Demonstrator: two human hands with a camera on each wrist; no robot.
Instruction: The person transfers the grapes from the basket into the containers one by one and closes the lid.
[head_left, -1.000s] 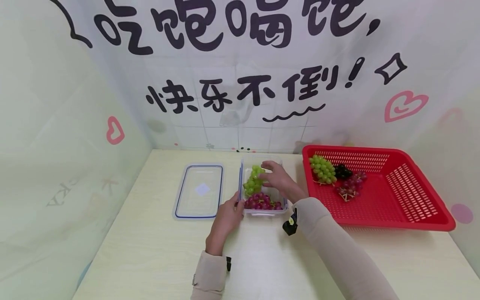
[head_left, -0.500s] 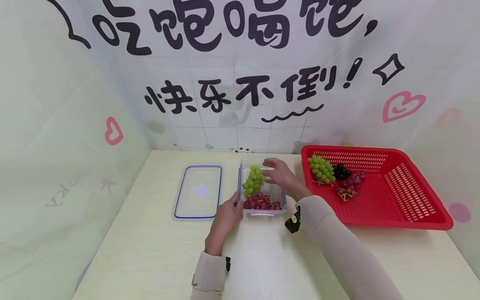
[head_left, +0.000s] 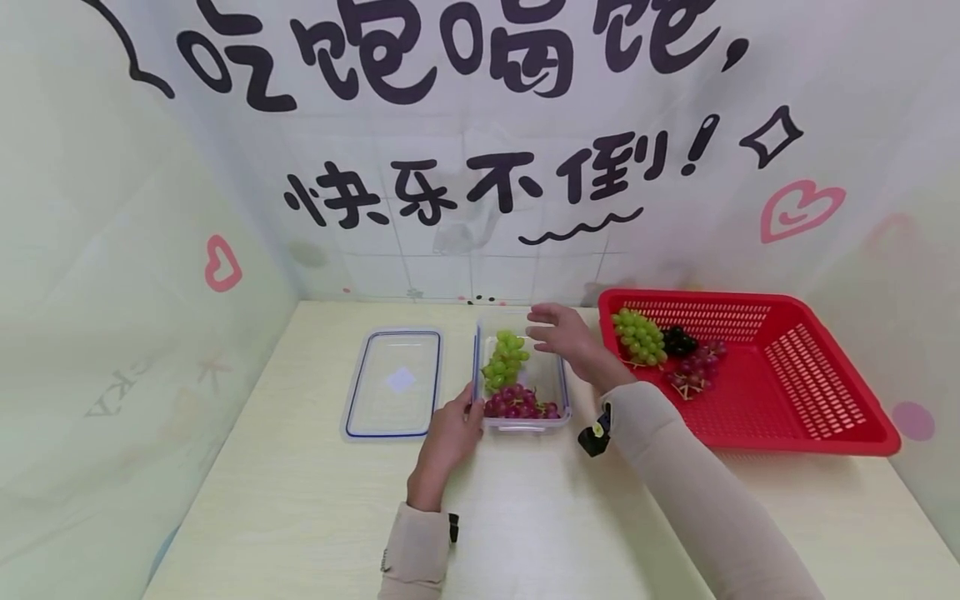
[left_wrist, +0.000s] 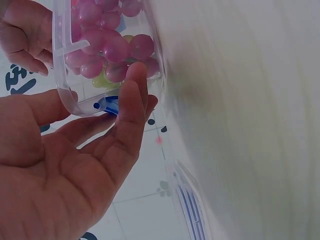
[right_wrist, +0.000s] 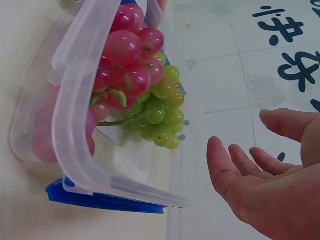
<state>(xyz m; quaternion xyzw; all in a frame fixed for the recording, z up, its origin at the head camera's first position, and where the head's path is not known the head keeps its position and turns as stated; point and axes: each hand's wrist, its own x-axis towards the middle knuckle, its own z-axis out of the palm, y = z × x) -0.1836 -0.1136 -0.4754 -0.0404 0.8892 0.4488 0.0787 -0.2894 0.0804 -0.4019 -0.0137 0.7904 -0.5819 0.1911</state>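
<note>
A clear plastic food container with blue side clips stands at the middle of the table. Inside it, a bunch of green grapes lies along the left side, and a bunch of red grapes fills the near end. My left hand grips the container's near left corner; in the left wrist view its thumb is at the rim and its fingers lie along the outer wall. Over the container's far right part hovers my right hand. Its fingers are spread and hold nothing, apart from the grapes in the right wrist view.
To the left, the container's clear lid with a blue seal lies flat. A red perforated basket stands at the right, holding green grapes, dark grapes and red grapes. A printed cloth hangs behind the table.
My right hand has moved away from the green grapes, up and to the right, leaving them in the container. My left hand has stayed at the container's corner.
</note>
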